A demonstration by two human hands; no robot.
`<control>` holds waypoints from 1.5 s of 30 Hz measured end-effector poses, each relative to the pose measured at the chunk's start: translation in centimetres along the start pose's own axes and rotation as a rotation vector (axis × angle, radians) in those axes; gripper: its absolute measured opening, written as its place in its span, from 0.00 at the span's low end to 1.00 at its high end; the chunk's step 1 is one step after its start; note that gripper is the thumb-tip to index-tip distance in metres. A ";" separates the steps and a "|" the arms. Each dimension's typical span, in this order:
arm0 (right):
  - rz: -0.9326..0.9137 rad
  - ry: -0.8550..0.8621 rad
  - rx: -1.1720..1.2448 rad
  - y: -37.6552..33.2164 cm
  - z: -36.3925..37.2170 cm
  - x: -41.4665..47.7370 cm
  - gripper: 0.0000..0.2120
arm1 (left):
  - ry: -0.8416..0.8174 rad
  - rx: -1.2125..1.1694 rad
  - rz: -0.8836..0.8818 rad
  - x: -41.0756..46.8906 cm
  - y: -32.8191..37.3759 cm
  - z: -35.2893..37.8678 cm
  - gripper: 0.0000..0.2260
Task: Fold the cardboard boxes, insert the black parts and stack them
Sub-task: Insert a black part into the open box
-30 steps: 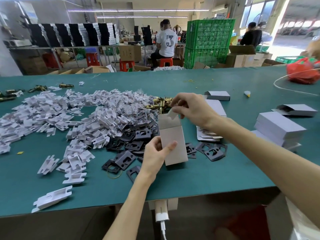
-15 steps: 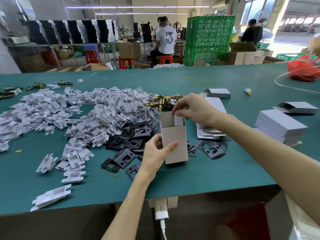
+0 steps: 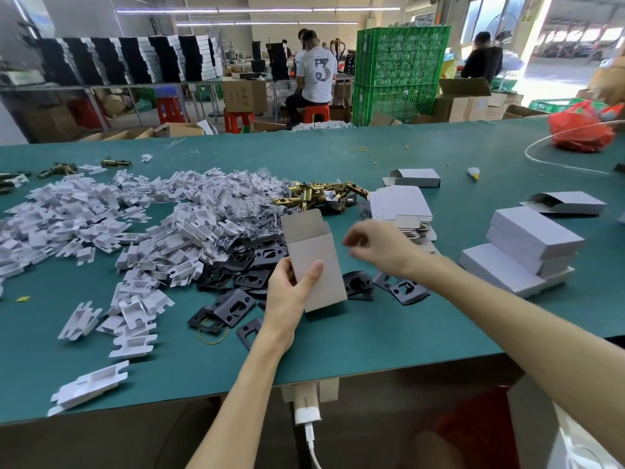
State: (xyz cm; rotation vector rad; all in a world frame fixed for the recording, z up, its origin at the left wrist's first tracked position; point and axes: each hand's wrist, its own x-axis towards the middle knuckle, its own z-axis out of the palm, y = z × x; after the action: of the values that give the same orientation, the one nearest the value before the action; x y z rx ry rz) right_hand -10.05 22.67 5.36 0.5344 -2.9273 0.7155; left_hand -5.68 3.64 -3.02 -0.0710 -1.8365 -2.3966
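Left hand (image 3: 290, 297) grips the open cardboard box (image 3: 316, 258).
Hold it straight and drop one black part (image 3: 233, 308) in; right hand (image 3: 382, 247) too blurry to tell.

bright, even interior light. ceiling tube lights (image 3: 257, 10) cross the far hall. the open doorway (image 3: 571, 52) at upper right is overexposed nearly to white. shadows on the green tabletop (image 3: 389, 350) are soft and faint, and the space below its near edge is dim. the left grip (image 3: 287, 299) and the cardboard box (image 3: 314, 265) it holds are sharp. the right grip (image 3: 382, 248) is smeared by motion blur at the fingertips. wide-angle distortion bows the tabletop edges and stretches the forearms toward the corners.
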 end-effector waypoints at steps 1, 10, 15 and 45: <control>0.010 -0.080 -0.057 0.6 1.0 -0.5 0.11 | 0.005 -0.004 0.000 0.0 0.0 0.0 0.21; 0.114 -0.123 -0.070 2.3 3.4 -1.4 0.12 | 0.015 0.019 0.004 0.1 -0.1 0.1 0.21; 0.164 -0.116 0.076 2.4 2.2 -1.4 0.12 | 0.015 0.011 0.006 0.1 -0.1 0.1 0.22; -0.064 0.280 0.326 -5.8 -2.3 1.8 0.04 | -0.020 0.052 -0.002 0.1 -0.2 -0.3 0.22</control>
State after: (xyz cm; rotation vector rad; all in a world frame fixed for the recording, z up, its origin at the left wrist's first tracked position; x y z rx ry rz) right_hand -9.69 18.40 10.18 0.5015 -2.5386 1.1639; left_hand -5.79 3.43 -3.23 -0.0890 -1.9078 -2.3560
